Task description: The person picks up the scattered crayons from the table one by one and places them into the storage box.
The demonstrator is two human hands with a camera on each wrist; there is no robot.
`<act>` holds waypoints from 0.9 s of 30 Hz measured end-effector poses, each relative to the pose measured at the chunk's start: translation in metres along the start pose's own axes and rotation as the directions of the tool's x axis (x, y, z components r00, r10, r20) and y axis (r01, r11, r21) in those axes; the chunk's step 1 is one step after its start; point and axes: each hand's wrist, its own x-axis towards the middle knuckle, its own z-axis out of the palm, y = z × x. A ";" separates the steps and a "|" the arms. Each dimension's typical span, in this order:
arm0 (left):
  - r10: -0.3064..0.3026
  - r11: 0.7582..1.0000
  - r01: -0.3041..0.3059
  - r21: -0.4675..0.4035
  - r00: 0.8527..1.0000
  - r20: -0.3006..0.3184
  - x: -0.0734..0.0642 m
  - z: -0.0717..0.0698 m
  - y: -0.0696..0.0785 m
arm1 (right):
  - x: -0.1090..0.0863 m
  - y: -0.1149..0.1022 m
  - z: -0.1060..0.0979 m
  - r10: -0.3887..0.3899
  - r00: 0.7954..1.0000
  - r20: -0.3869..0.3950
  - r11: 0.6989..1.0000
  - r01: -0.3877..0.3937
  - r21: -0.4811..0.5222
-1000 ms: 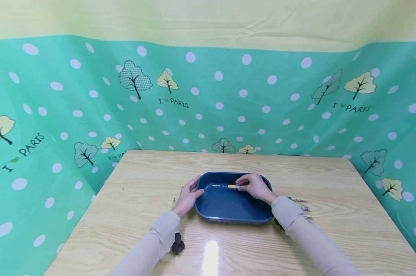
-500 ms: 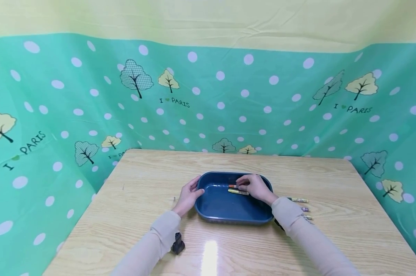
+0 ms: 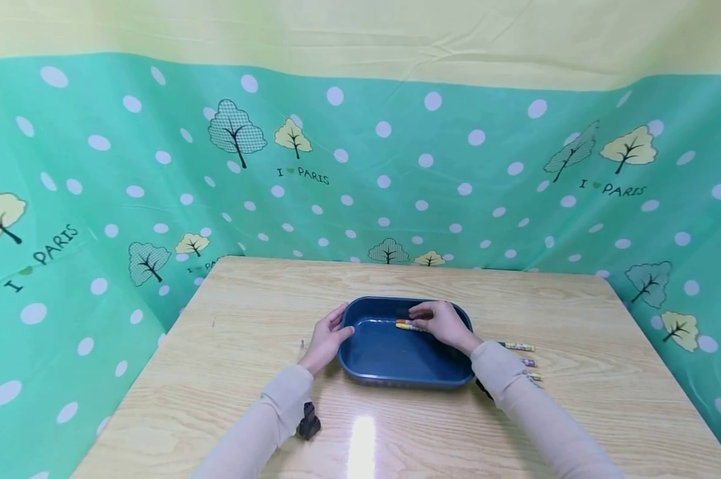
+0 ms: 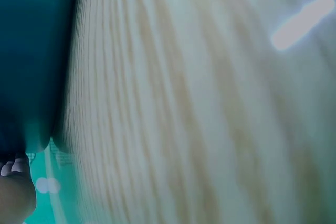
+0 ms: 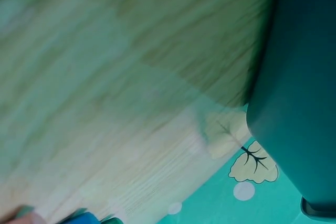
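Note:
A dark blue oval-cornered tray sits on the wooden table in the head view. My left hand holds its left end, thumb over the rim and fingers along the outside. Inside the tray, my right hand pinches at the back right, its fingers covering the right ends of two slim crayons. An orange tip shows beside a yellow crayon, close together and pointing left. In the left wrist view the tray's side fills the left. Its outer wall also shows in the right wrist view.
Several crayons with printed wrappers lie on the table right of the tray, partly hidden by the right sleeve. Blue and green crayon ends show low in the right wrist view. A polka-dot curtain hangs behind the table.
The orange tip came into view beside the yellow crayon, which dropped slightly toward the front, then moved back against the orange one. My left hand and the tray stayed put.

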 end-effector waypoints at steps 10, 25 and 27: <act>-0.006 1.000 0.006 -0.027 1.000 -0.001 0.001 0.001 0.003 | -0.002 -0.002 -0.005 0.005 1.000 -0.009 0.995 -0.004 0.099; -0.027 1.000 0.028 -0.012 0.999 0.026 -0.014 0.002 0.028 | -0.021 -0.018 -0.037 -0.024 1.000 -0.012 0.993 0.025 0.115; -0.032 0.999 0.032 0.002 0.999 0.026 -0.016 0.001 0.030 | -0.027 -0.021 -0.046 -0.034 0.999 -0.030 0.995 0.037 0.094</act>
